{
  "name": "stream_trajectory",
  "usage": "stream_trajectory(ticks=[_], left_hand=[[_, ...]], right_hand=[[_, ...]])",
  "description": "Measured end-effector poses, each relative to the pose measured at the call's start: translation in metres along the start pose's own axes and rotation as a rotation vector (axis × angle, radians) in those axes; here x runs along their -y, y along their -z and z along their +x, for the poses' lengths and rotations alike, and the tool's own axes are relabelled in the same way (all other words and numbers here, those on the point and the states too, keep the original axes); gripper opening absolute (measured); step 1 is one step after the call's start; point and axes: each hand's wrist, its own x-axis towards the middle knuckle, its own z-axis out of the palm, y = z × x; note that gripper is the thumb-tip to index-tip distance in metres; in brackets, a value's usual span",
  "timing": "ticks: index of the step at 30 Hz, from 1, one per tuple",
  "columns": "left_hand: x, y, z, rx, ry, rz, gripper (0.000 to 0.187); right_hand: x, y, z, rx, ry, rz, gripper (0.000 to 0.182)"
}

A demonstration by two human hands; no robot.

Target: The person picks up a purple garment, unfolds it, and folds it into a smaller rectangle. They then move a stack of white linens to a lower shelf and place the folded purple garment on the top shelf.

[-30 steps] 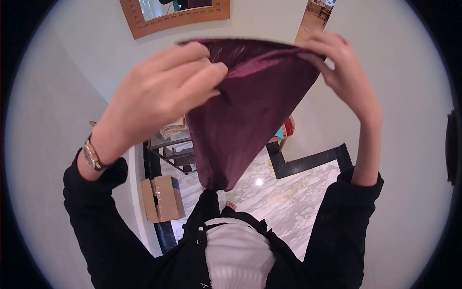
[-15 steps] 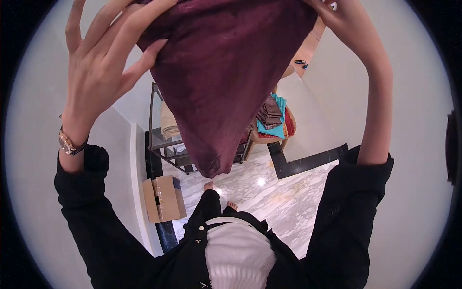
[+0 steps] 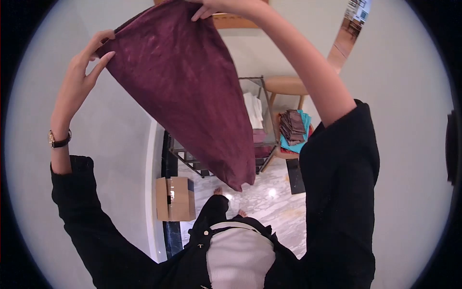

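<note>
I hold a dark maroon cloth point(image 3: 190, 91) up in front of me by its top edge. My left hand point(image 3: 84, 67), with a watch on the wrist, pinches the cloth's left corner. My right hand point(image 3: 219, 7) grips the other corner at the top of the view, its arm reaching across to the left. The cloth hangs down in a point to about knee height, above the floor.
A metal-framed glass shelf unit point(image 3: 250, 130) with folded white linen stands ahead. Beside it a wooden stool point(image 3: 288, 86) and a stack of folded cloths point(image 3: 293, 127). A cardboard box point(image 3: 175, 198) sits on the marble floor point(image 3: 269, 207) by the wall.
Both hands have swung the cloth to the left and spread it flatter. My view has turned, so the shelf and the stack of cloths now show to the right of the cloth.
</note>
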Motion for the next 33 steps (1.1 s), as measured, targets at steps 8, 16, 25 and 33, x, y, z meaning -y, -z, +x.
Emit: stream_trajectory(ticks=[8, 16, 25, 33], left_hand=[[0.116, 0.008, -0.005, 0.16, 0.397, 0.028, 0.045], [0.211, 0.027, -0.025, 0.164, 0.393, 0.265, 0.035], [0.239, 0.062, -0.026, 0.092, 0.331, 0.64, 0.025], [0.199, 0.026, 0.011, 0.065, 0.219, 0.651, 0.044]], right_hand=[[-0.057, -0.099, 0.12, 0.062, 0.261, -0.021, 0.028], [-0.091, -0.238, 0.24, 0.012, 0.375, 0.006, 0.028], [-0.074, -0.266, 0.276, -0.011, 0.458, 0.212, 0.033], [-0.104, -0.203, 0.26, 0.1, 0.385, 0.247, 0.038]])
